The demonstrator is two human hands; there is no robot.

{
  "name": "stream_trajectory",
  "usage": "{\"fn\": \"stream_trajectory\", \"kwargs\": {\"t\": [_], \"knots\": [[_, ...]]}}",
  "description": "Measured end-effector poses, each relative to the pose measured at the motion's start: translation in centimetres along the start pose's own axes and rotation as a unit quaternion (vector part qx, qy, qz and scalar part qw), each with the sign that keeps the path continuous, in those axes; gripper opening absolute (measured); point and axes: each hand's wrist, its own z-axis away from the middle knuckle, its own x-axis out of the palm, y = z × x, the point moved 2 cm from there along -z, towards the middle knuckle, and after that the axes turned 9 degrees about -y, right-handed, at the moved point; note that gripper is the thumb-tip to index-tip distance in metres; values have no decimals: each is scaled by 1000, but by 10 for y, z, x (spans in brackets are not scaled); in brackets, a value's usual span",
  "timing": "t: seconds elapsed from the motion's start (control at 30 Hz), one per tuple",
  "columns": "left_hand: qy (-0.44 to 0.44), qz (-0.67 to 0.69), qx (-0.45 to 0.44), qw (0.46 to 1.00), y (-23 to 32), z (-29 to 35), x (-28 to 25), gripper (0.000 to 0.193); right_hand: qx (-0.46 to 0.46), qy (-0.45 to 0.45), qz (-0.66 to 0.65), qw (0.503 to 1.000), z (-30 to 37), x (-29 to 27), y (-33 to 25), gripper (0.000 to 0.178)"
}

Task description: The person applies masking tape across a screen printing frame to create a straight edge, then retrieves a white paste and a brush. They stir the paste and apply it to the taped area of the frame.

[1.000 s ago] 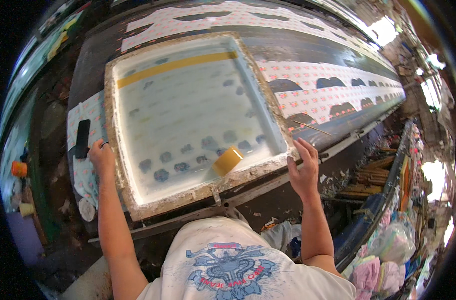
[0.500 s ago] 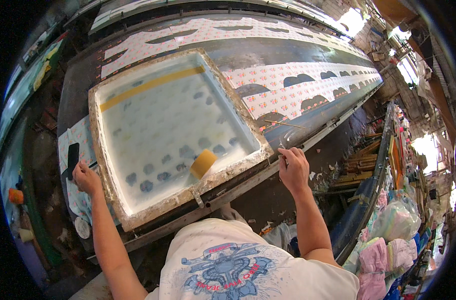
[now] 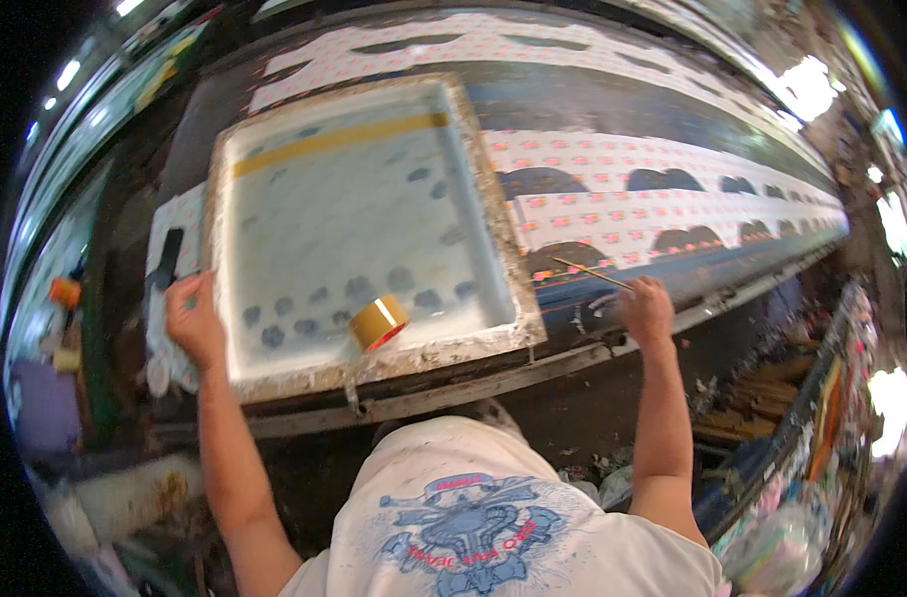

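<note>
In front of me lies a wooden-framed printing screen [image 3: 521, 269], with a tan tape strip [image 3: 344, 143] across its far part and bluish blotches on its mesh. A roll of tan packing tape [image 3: 379, 324] rests inside near its front rim. My left hand [image 3: 195, 320] is closed beside the screen's left rim; motion blur hides what its fingertips grip. Just beyond it lies a flat black object [image 3: 169, 257], partly over patterned cloth. My right hand [image 3: 646, 310] is closed round the near end of a thin wooden stick [image 3: 585, 269], right of the screen.
The long dark table [image 3: 573, 104] carries rows of flower-printed fabric pieces [image 3: 603, 221] with curved gaps. A metal rail [image 3: 424, 403] runs along its near edge. Wooden pieces [image 3: 762, 388] and plastic bags [image 3: 787, 547] lie at the right. An orange container [image 3: 66, 292] stands far left.
My left hand has moved off the black object toward the screen's rim. My right hand has gone forward and right and taken hold of the stick. The view has turned.
</note>
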Motion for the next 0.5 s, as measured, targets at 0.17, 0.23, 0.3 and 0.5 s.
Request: {"fn": "stream_trajectory", "kwargs": {"t": [0.17,0.23,0.3,0.5], "knots": [[-84,-2,12,996,70,33,7,9,-68,-8,23,997,-17,22,16,19],[-168,26,-40,985,83,48,12,16,-96,4,13,995,-22,31,26,18],[-260,71,-62,961,105,56,21,28,-106,12,11,994,-23,34,31,12],[-417,14,134,899,174,87,52,58,-93,-19,26,995,-23,31,35,6]]}}
